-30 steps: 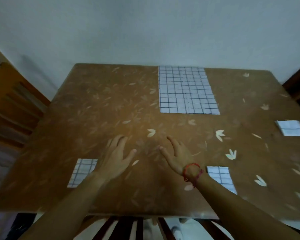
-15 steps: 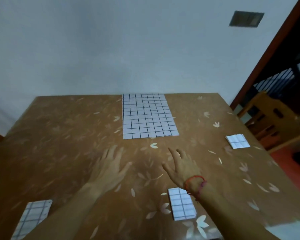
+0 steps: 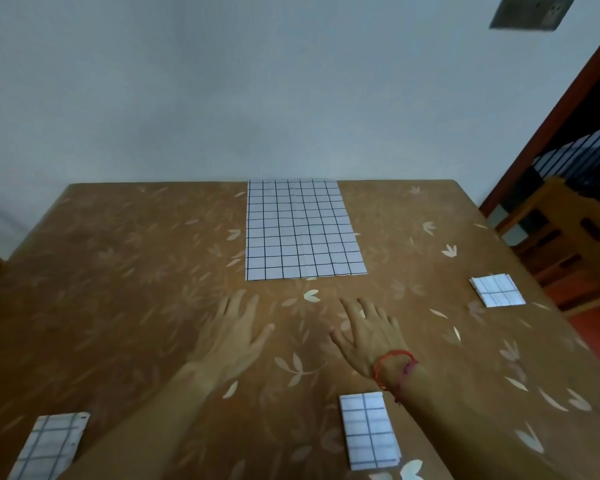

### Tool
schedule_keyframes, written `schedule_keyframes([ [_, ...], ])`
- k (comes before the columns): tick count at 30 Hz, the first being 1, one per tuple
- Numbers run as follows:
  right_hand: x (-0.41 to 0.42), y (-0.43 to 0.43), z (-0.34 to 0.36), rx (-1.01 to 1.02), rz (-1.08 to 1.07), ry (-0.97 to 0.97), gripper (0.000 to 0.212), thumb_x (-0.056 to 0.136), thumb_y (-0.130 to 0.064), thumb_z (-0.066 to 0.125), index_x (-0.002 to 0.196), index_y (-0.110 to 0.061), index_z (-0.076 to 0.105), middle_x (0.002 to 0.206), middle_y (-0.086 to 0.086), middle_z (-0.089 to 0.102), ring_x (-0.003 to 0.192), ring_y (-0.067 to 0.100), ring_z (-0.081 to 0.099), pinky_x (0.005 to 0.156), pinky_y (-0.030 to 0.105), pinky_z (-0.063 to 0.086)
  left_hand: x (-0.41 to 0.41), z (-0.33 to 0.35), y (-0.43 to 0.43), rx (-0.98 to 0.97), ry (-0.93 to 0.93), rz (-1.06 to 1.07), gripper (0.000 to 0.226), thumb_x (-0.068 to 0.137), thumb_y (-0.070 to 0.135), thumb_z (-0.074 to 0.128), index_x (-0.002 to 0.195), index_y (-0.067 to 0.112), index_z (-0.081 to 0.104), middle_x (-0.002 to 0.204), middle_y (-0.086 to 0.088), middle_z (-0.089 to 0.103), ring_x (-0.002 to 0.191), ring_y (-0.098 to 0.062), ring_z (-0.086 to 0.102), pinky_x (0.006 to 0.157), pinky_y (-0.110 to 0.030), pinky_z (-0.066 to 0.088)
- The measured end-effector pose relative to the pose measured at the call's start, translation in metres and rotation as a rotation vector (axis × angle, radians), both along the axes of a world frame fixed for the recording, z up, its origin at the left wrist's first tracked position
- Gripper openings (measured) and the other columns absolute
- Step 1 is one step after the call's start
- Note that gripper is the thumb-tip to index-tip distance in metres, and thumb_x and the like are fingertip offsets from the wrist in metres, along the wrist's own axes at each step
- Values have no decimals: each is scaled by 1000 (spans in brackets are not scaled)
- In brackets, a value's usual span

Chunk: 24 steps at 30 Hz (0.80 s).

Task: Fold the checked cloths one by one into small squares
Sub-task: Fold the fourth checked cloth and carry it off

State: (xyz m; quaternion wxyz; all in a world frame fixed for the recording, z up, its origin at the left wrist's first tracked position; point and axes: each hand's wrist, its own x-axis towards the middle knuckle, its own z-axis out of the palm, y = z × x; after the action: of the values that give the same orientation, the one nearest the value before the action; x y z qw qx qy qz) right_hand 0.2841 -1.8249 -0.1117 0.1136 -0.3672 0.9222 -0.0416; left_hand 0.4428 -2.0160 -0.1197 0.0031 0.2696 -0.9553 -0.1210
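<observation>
A large white checked cloth (image 3: 302, 230) lies flat and spread at the far middle of the table. Three small folded checked cloths lie around it: one at the near left (image 3: 49, 445), one near the front under my right forearm (image 3: 369, 431), one at the right edge (image 3: 497, 289). My left hand (image 3: 229, 337) and my right hand (image 3: 369, 332) are stretched out over the table with fingers straight, a short way in front of the large cloth. Neither hand holds anything. A red string bracelet circles my right wrist.
The table (image 3: 118, 271) carries a brown covering with pale leaf prints and stands against a white wall. A wooden chair (image 3: 568, 237) stands past the table's right edge by a dark doorway. A wall socket (image 3: 530, 12) sits high at the right.
The view has lifted and swung right, so the large cloth sits lower and more central. Both hands have reached a little farther forward toward it, still flat and apart.
</observation>
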Motion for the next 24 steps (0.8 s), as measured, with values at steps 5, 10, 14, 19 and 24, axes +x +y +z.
schedule_keyframes([
  [5,-38,-23,-27,51,12,-14,64,91,-61,32,148,-34,19,151,5,29,134,26,34,108,41,29,-37,-24,-21,10,-37,0,72,86,64,20,141,20,38,146,-5,33,134,-25,30,108,-43,35],
  [10,-82,-39,-61,279,58,-72,50,96,-43,41,140,-19,42,141,13,44,128,32,42,107,41,34,-80,-63,-49,40,-63,7,62,87,63,23,128,22,44,136,-3,39,124,-25,39,102,-48,37],
  [14,-99,-50,-61,326,90,-329,45,95,2,35,140,13,32,142,30,40,129,28,48,104,30,34,-110,-94,-66,49,-80,44,58,93,59,32,139,23,35,151,-1,23,139,-21,21,106,-48,35],
  [19,-122,-86,-102,37,24,-129,66,90,-54,26,148,-22,25,156,18,16,146,26,15,113,37,26,-136,-125,-80,77,-73,38,59,94,56,35,143,24,31,157,-6,13,144,-23,11,110,-41,29],
  [24,-145,-100,-144,17,11,-64,58,88,-61,34,142,-41,21,157,8,11,146,26,7,116,42,16,-142,-148,-87,80,-152,42,68,95,60,30,150,22,18,161,-10,-2,147,-24,-8,117,-42,12],
])
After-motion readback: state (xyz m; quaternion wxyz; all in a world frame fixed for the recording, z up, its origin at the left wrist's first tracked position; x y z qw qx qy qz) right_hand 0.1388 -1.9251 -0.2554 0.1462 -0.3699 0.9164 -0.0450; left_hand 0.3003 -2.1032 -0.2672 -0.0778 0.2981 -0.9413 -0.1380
